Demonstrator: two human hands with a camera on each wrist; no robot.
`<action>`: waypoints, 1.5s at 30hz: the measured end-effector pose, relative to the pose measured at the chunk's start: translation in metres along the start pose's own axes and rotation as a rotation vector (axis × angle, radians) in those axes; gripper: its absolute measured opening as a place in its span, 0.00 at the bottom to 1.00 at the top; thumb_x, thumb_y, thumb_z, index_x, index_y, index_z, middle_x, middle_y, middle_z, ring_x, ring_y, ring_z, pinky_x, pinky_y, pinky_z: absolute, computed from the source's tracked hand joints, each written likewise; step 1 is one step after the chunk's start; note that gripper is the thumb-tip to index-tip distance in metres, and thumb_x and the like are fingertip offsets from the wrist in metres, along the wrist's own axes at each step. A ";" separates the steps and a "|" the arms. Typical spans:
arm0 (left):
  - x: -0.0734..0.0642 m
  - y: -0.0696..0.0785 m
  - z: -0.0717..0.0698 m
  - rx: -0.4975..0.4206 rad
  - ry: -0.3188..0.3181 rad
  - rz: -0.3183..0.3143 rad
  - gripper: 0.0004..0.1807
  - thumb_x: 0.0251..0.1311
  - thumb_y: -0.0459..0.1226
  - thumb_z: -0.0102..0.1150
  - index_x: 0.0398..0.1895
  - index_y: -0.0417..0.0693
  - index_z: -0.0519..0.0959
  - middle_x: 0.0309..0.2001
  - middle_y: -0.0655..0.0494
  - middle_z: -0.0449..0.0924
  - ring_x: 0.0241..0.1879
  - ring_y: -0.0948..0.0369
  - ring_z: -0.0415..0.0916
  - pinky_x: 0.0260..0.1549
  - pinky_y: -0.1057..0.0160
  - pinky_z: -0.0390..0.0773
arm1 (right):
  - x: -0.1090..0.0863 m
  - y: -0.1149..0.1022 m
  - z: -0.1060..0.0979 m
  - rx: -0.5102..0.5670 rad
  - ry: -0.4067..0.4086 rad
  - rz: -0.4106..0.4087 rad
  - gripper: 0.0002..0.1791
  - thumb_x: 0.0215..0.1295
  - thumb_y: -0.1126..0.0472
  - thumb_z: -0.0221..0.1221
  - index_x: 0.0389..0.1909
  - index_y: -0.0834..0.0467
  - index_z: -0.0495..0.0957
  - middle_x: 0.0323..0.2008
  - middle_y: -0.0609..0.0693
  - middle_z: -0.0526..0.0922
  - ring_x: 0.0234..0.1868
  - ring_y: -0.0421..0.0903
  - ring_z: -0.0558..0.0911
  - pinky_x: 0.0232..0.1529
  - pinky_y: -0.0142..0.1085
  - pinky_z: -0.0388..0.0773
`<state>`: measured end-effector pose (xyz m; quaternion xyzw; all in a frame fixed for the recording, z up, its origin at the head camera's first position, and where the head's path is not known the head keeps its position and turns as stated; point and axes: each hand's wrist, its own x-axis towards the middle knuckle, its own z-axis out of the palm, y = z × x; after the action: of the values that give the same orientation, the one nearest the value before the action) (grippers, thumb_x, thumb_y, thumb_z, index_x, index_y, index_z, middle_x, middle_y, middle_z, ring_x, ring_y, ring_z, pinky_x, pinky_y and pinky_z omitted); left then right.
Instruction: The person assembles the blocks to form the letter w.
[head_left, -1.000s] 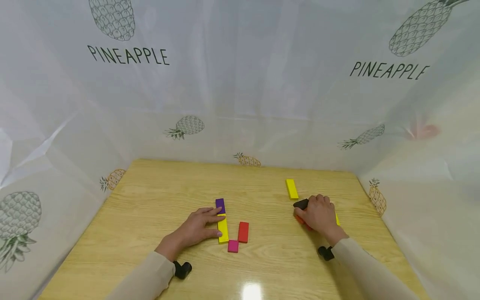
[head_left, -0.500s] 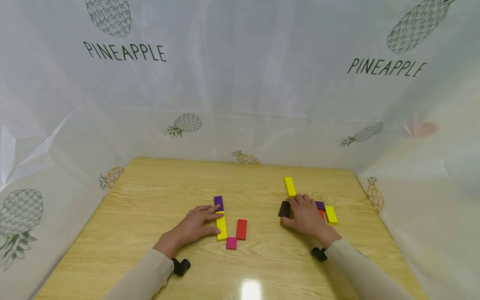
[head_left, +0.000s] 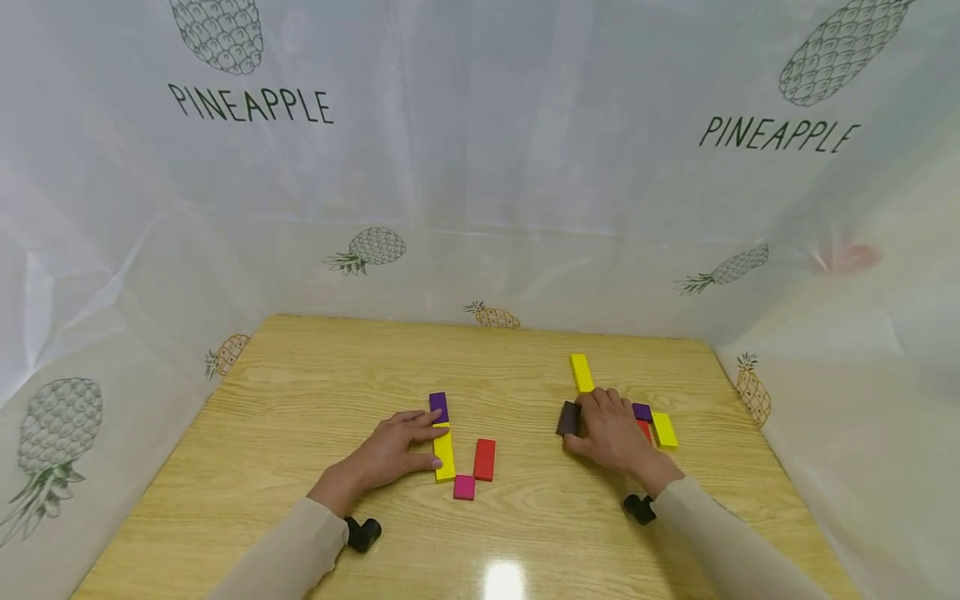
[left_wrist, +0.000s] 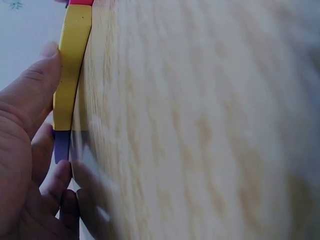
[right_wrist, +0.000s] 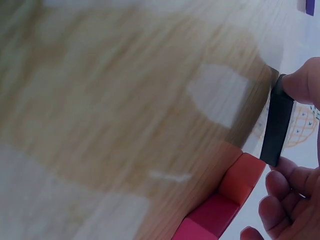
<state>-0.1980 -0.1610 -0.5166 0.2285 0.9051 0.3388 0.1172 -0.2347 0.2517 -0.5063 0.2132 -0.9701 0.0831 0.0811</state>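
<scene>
My left hand [head_left: 393,450] rests on two blocks laid end to end. Its thumb touches the long yellow block [head_left: 444,465], and the fingertips lie over the yellow and purple block [head_left: 438,402]. A magenta square block [head_left: 464,488] meets the yellow block's near end, with a red block [head_left: 484,460] standing off to the right. My right hand [head_left: 611,429] pinches a black block [right_wrist: 278,125] by its two ends between thumb and fingertip. In the right wrist view an orange block [right_wrist: 243,176] and a crimson block [right_wrist: 215,212] lie beside it, hidden under the hand from above.
Beyond the right hand lies another yellow block [head_left: 581,372]. A purple block [head_left: 642,412], part of a red block [head_left: 644,428] and a yellow block [head_left: 664,431] sit to its right. A pineapple-printed curtain [head_left: 480,192] encloses the wooden table [head_left: 360,358] at the back and sides.
My right hand has moved left with the black block, which has turned. The purple, red and yellow blocks on the right have come into view. My left hand stays in place.
</scene>
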 end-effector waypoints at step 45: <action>0.000 0.000 -0.001 0.009 0.005 0.023 0.32 0.69 0.52 0.67 0.74 0.54 0.77 0.82 0.53 0.62 0.81 0.41 0.54 0.76 0.28 0.48 | 0.062 -0.079 0.002 0.000 -0.063 -0.214 0.31 0.67 0.43 0.67 0.60 0.62 0.80 0.53 0.58 0.80 0.52 0.56 0.73 0.53 0.51 0.72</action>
<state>-0.1985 -0.1612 -0.5154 0.2383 0.9043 0.3367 0.1100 -0.2565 0.1557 -0.4858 0.3180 -0.9439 0.0673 0.0587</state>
